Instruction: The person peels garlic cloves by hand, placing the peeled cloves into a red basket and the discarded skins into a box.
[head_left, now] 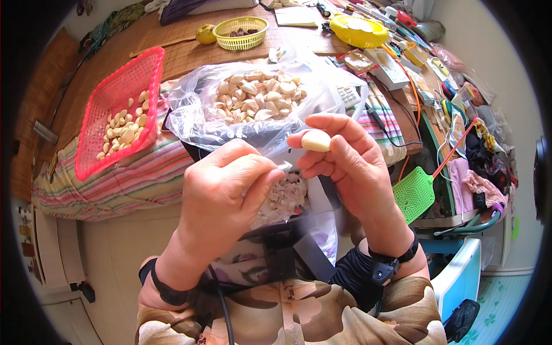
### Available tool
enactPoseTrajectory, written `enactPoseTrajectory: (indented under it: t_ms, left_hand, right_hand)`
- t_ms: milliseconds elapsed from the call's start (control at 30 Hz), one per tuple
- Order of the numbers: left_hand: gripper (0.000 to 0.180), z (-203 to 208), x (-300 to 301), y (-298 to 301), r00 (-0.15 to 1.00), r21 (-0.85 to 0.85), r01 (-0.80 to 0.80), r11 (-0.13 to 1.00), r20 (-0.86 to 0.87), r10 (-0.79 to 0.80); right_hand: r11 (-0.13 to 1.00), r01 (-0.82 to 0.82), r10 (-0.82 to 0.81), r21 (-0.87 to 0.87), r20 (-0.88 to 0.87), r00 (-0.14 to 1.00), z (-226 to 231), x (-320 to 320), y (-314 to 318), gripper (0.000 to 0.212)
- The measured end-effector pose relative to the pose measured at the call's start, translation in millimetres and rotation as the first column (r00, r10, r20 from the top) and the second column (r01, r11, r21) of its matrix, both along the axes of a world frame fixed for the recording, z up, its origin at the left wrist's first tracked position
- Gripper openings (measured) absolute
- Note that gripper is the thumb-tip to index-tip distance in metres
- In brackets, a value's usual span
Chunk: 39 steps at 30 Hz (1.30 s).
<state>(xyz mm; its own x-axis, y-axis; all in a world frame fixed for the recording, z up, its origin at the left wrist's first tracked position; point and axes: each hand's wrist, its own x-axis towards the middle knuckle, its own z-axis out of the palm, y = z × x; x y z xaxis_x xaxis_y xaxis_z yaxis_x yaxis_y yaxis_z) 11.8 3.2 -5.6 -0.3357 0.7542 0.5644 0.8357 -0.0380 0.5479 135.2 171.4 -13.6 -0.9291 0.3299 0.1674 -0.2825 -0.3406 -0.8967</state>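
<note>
My right hand [362,164] holds a smooth, pale peeled garlic clove [315,140] between thumb and fingers. Beside it, my left hand [227,192] is pinched on a thin whitish scrap of garlic skin [284,165]. Beyond both hands, a clear plastic bag [192,95] lies spread open around a heap of unpeeled garlic cloves [261,98]. Below my hands, papery garlic skins [286,198] fill a dark-sided box, partly hidden by my left hand. To the left, a red plastic basket [92,123] contains several peeled cloves [123,131].
A striped cloth [126,187] covers the table's near edge. Farther back stand a yellow basket [253,43] with dark contents, a yellow round fruit [205,34] and a yellow lid-like dish [359,31]. A green fly swatter [415,195] and crowded clutter lie right, above a blue-white bin [460,276].
</note>
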Motion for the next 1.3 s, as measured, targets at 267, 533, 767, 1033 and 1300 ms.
enactPoseTrajectory:
  t_ms: [267,533,767,1033,1300]
  left_hand:
    - [0.019,4.1,10.0,4.9,0.978,0.062,-0.093,0.994,0.194,0.080]
    - [0.032,-4.2,-3.3,1.5,1.000,0.051,0.018,0.999,-0.005,-0.018]
    - [0.075,3.9,6.3,5.0,0.989,0.029,0.067,0.997,0.129,-0.070]
    - [0.076,1.1,6.5,3.5,0.954,0.199,0.152,0.968,0.225,-0.197]
    - [0.078,5.1,8.7,0.8,0.742,0.257,0.145,0.956,0.611,-0.277]
  right_hand:
    - [1.000,-0.002,0.003,0.019,-0.071,0.997,-2.2,-1.1,-3.5,0.040]
    - [0.975,0.101,-0.088,0.198,-0.073,0.993,-4.9,-2.8,-8.9,0.041]
    - [0.933,0.128,-0.121,0.335,-0.042,0.992,-3.2,-2.4,-18.1,0.044]
    - [0.917,0.152,-0.125,0.368,-0.095,0.988,-2.3,-6.6,-23.9,0.038]
    - [0.874,0.285,-0.246,0.395,-0.146,0.958,-3.2,-7.6,-21.0,0.022]
